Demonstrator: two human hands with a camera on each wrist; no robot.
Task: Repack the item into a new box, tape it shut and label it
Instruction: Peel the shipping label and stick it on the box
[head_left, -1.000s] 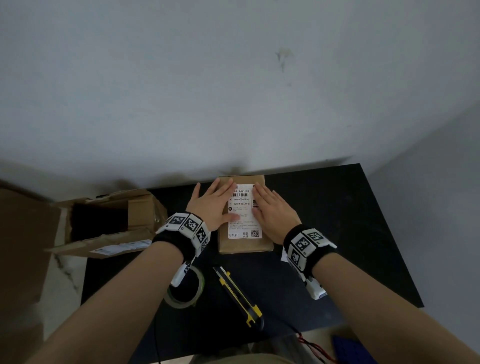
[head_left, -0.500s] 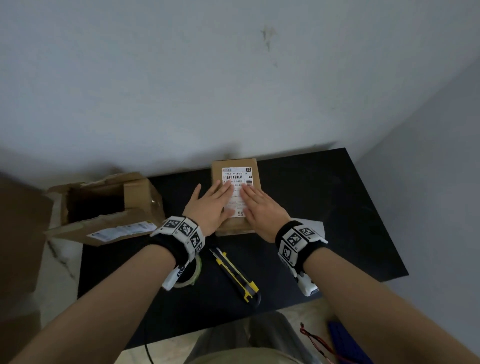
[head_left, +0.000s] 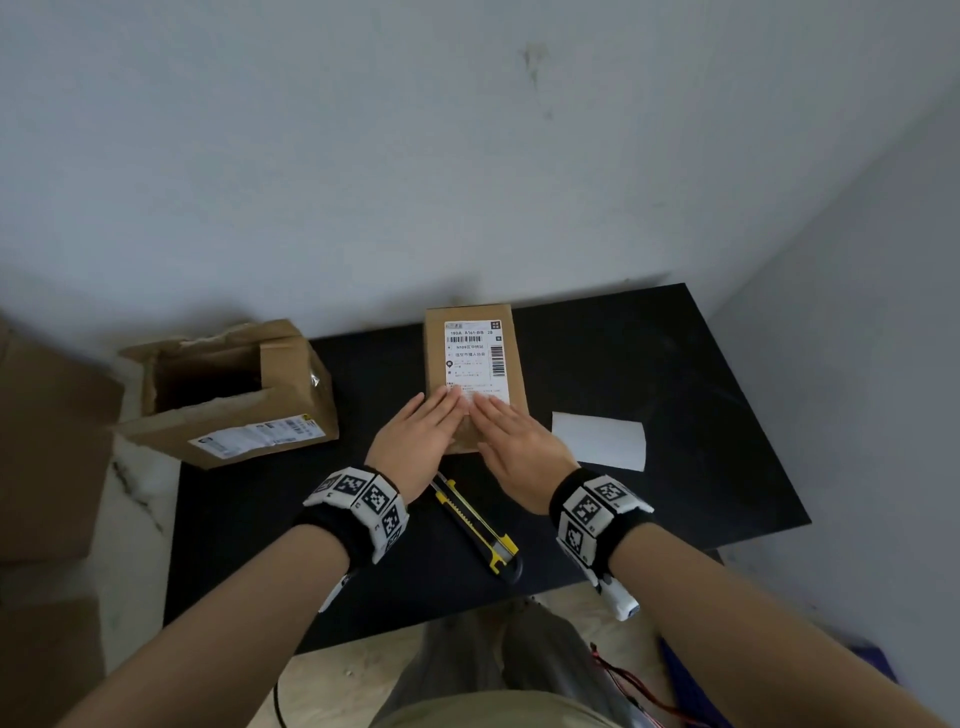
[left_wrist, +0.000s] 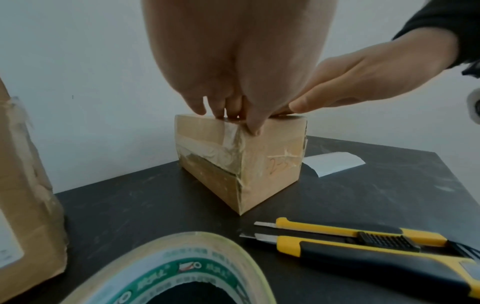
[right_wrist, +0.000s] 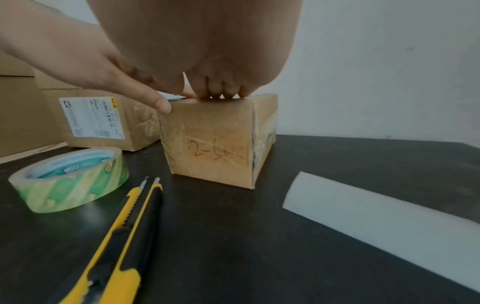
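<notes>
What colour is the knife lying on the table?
Yellow and black knife, clearest in the right wrist view.

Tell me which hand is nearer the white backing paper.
Right. The right hand presses the box's label just left of the white backing paper; the left hand lies beyond it, farther left.

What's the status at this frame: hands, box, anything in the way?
Left hand and right hand flat, pressing the label onto the taped box. Utility knife and backing paper beside it, not obstructing.
</notes>
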